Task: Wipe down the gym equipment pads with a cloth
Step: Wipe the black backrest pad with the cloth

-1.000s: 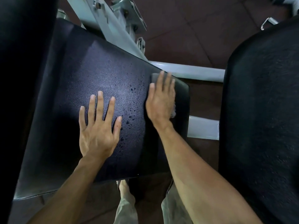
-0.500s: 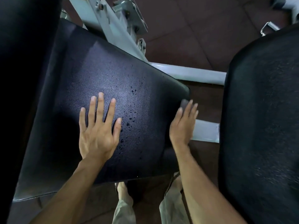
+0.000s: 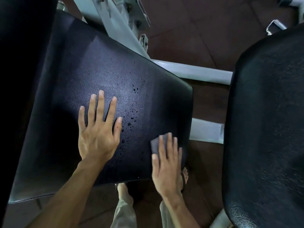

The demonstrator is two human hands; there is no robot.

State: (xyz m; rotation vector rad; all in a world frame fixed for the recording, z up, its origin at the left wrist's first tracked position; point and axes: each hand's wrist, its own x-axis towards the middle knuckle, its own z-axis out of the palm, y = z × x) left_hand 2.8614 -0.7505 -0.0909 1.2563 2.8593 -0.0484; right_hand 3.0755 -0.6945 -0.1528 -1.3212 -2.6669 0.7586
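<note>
Black pebbled pad [image 3: 102, 76]; grey cloth [image 3: 156, 144]; pale grey frame [image 3: 194, 72]; reddish-brown floor [image 3: 205, 30].

no text, label or brand can be read anywhere. the black pad [image 3: 102, 76] is unmarked. the grey frame [image 3: 194, 72] shows no numbers.

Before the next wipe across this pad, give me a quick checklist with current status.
1. Cloth under right hand, flat on the pad: ok.
2. Left hand braced flat on the pad: ok.
3. Droplets between the hands cleared: not ok.
4. Left hand out of the cloth's path toward the droplets: ok.
5. Cloth damp or clean enough: cannot tell.
6. Second pad on the right wiped: cannot tell.
</note>
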